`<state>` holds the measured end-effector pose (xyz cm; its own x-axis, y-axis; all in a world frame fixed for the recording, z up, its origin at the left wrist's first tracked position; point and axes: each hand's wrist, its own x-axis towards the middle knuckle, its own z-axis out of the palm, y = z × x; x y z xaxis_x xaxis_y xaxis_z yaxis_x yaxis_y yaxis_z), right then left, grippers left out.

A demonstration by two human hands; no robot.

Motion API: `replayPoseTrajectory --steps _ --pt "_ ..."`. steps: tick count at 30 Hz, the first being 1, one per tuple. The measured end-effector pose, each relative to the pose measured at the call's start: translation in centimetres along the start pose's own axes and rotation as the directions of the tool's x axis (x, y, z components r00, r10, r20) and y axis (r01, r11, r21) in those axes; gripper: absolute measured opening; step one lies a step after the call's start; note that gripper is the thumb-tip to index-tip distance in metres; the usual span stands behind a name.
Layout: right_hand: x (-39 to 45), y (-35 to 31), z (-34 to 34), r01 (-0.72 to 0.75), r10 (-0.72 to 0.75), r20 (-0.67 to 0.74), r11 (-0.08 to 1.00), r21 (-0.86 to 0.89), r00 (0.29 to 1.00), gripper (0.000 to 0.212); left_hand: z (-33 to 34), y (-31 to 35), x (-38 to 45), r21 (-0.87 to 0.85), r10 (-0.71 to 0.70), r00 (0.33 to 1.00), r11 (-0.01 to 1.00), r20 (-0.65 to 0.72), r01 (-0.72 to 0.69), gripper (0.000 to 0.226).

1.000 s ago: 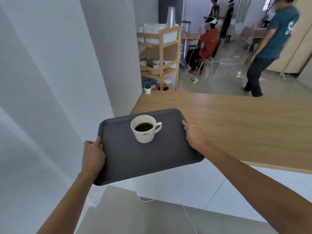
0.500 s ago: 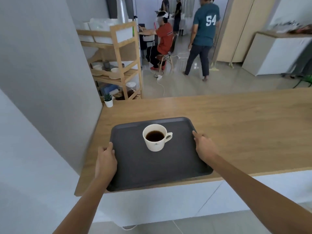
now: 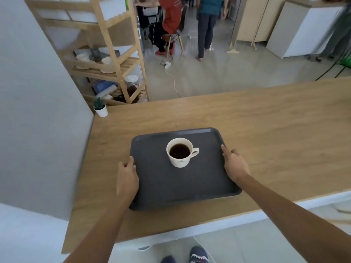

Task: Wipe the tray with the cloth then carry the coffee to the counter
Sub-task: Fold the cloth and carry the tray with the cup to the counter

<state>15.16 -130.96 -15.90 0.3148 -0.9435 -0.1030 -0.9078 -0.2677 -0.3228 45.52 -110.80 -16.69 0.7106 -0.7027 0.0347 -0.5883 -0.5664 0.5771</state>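
Observation:
A dark grey tray (image 3: 171,186) lies over the wooden counter (image 3: 266,133), near its front edge. A white cup of black coffee (image 3: 180,151) stands upright on the tray's far half, handle to the right. My left hand (image 3: 126,176) grips the tray's left rim. My right hand (image 3: 234,165) holds the right rim, with the fingers along the edge. No cloth is in view.
A small potted plant (image 3: 100,107) stands at the counter's far left corner by the grey wall (image 3: 38,111). Beyond the counter are a wooden shelf with dishes (image 3: 106,59), a seated person in red (image 3: 171,18), a standing person (image 3: 206,25) and a white cabinet (image 3: 303,29).
The tray with the cup has come forward over the counter and down to its surface. I have stepped closer, so the counter fills more of the view.

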Motion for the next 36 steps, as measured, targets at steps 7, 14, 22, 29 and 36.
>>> replayPoseTrajectory --steps 7,14,22,29,36 --pt "2.9 0.8 1.3 0.028 -0.028 0.056 1.0 -0.01 0.998 0.05 2.2 0.4 1.1 0.021 -0.059 0.998 0.998 0.005 0.059 0.044" --pt "4.0 0.8 2.2 0.019 -0.019 0.055 1.0 -0.005 0.998 0.048 2.9 0.1 1.8 0.035 -0.063 0.998 0.997 -0.013 0.064 0.044" --pt "4.1 0.3 2.3 0.048 -0.045 0.051 0.997 -0.061 0.998 0.046 3.2 -0.5 2.0 0.054 -0.048 0.998 0.997 -0.044 0.05 0.043" --pt "4.1 0.2 1.7 0.101 -0.094 0.072 0.99 -0.096 0.993 0.046 3.0 -0.6 1.8 0.064 -0.052 0.997 0.996 -0.056 0.056 0.044" --pt "4.4 0.5 1.1 0.156 -0.143 0.123 0.983 -0.098 0.982 0.047 2.7 -0.4 2.0 0.069 -0.094 0.995 0.993 -0.036 0.096 0.044"
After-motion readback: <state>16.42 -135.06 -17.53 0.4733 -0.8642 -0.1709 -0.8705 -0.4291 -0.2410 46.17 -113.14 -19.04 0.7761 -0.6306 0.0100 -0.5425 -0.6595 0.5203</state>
